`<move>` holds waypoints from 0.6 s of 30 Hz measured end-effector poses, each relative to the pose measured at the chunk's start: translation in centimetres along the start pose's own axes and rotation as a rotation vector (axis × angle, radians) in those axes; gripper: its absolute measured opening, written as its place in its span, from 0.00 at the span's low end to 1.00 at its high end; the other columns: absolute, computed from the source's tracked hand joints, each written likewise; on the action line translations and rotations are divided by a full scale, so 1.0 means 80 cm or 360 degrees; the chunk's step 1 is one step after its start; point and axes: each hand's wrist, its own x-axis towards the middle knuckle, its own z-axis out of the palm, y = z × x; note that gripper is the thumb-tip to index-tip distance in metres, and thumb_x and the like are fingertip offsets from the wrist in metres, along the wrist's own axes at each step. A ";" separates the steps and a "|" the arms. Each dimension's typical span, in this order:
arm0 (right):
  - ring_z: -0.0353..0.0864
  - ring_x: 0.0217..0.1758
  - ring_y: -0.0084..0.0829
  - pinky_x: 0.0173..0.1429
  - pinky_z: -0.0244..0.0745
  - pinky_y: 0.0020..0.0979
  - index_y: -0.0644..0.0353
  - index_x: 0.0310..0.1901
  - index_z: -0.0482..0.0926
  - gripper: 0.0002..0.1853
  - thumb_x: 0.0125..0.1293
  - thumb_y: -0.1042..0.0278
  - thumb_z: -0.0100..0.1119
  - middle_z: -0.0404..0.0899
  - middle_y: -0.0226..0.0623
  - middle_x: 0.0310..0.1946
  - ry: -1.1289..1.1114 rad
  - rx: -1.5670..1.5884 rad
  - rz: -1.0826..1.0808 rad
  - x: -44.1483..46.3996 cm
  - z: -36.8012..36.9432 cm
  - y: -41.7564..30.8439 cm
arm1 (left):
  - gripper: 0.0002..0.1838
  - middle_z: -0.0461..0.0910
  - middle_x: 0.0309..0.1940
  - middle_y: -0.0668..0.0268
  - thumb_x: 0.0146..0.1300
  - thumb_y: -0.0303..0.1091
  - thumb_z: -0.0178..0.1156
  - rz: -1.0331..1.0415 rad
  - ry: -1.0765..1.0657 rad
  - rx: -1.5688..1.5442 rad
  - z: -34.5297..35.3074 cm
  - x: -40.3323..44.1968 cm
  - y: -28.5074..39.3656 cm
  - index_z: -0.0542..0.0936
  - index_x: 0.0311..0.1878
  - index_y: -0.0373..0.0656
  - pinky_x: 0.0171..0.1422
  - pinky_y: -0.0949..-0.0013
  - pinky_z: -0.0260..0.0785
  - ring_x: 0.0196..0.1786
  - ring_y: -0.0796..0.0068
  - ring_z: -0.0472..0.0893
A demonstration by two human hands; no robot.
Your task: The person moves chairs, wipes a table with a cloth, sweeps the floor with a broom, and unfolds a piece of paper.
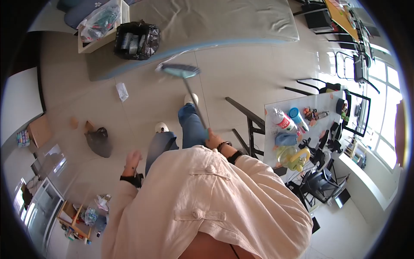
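My right hand (213, 139) is wrapped round the upper end of a broom's grey handle, beside my right thigh. The broom (180, 70) reaches forward past my shoe, its green and dark head on the tiled floor near the edge of a grey covered platform. Whitish material, blurred, lies at the head's left end. My left hand (133, 159) hangs at my left side away from the broom; its fingers look curled, too blurred to tell whether they are closed. A white packet (122, 92) lies on the floor left of the broom head.
A bin with a black bag (137, 40) stands by the platform (224, 21). On the left floor are a dark bag (99, 141) and a cardboard box (39, 131). At right, a table (271, 142) holds bottles and a yellow-handled jug; chairs stand beyond.
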 end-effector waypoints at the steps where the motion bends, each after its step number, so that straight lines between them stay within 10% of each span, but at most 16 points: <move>1: 0.72 0.40 0.57 0.46 0.64 0.52 0.60 0.60 0.47 0.33 0.53 0.61 0.45 0.72 0.62 0.35 -0.0008 -0.0008 -0.0030 0.012 -0.007 -0.006 | 0.11 0.74 0.24 0.65 0.58 0.32 0.51 0.0125 -0.0047 0.0035 0.003 0.017 0.013 0.72 0.40 0.35 0.31 0.75 0.70 0.26 0.76 0.75; 6: 0.78 0.29 0.35 0.33 0.72 0.33 0.59 0.59 0.54 0.34 0.52 0.61 0.53 0.76 0.46 0.27 -0.0448 0.0517 -0.0167 0.010 -0.103 -0.060 | 0.10 0.74 0.24 0.65 0.59 0.32 0.51 0.0264 0.0124 0.0244 0.022 0.028 0.165 0.72 0.40 0.36 0.30 0.75 0.70 0.26 0.78 0.74; 11: 0.74 0.23 0.27 0.28 0.69 0.28 0.62 0.58 0.59 0.32 0.52 0.61 0.54 0.75 0.41 0.24 -0.0255 0.0812 -0.0216 -0.068 -0.152 -0.014 | 0.13 0.76 0.25 0.65 0.55 0.35 0.56 0.0162 0.0087 -0.0402 0.021 0.089 0.217 0.73 0.41 0.37 0.27 0.76 0.69 0.24 0.79 0.76; 12: 0.73 0.23 0.26 0.27 0.69 0.27 0.62 0.58 0.58 0.32 0.52 0.62 0.53 0.75 0.39 0.25 0.0239 0.0485 -0.0651 -0.067 -0.132 0.035 | 0.13 0.76 0.25 0.65 0.55 0.36 0.55 0.0064 0.0106 -0.0436 0.016 0.111 0.241 0.73 0.41 0.38 0.26 0.77 0.68 0.23 0.79 0.76; 18: 0.68 0.19 0.19 0.22 0.65 0.23 0.62 0.58 0.59 0.29 0.52 0.67 0.53 0.70 0.30 0.20 0.0146 0.1173 0.0191 -0.091 -0.165 0.014 | 0.17 0.77 0.29 0.67 0.55 0.44 0.54 -0.0217 0.0163 -0.0536 -0.004 0.243 0.336 0.72 0.44 0.45 0.30 0.78 0.65 0.25 0.79 0.77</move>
